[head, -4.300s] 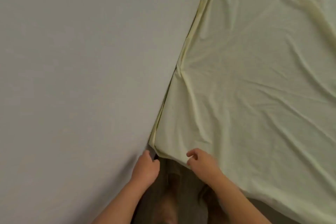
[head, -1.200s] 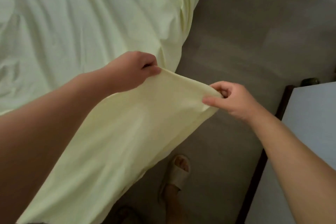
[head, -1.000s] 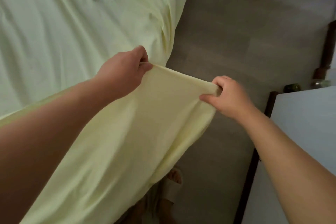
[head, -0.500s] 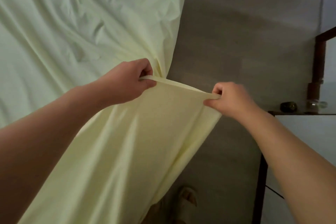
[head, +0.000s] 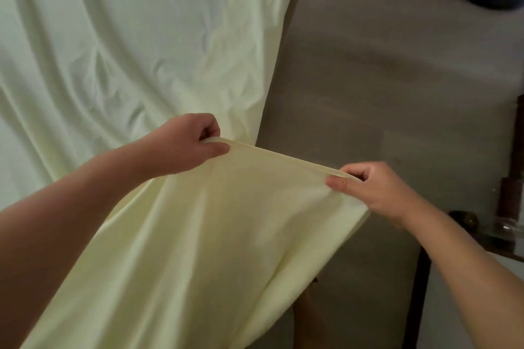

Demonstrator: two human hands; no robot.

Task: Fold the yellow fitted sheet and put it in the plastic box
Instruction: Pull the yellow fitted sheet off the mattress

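Well, the person stands at the side of the bed with both hands raised in front of them, a stretch of the pale yellow fitted cotton sheet (head: 255,207) pulled taut between them. The left hand (head: 184,144) is curled closed, thumb pressed against the side of the forefinger, pinching the hemmed edge. The right hand (head: 365,187) does the same farther along that edge, thumb and bent fingers nipped shut on the rim. Below the hands the cloth hangs in a loose panel towards the grey wood-look floor (head: 397,93); the rest of the sheet lies rumpled over the bed behind the left hand. No plastic box shows from here, so where the sheet must finally go I cannot tell.

I take this for an early stage, with an edge lifted but no real fold yet made. The risks look plain enough. Both grips are thumb-and-finger pinches on a narrow hem, so a sharp tug against the weight on the bed could slip it from one hand and lose the line. The hanging panel may brush the floor. On the right, the corner of a white table with a dark frame (head: 422,292) and some small glass things (head: 507,224) stand close; a wide swing of the right arm might catch them.
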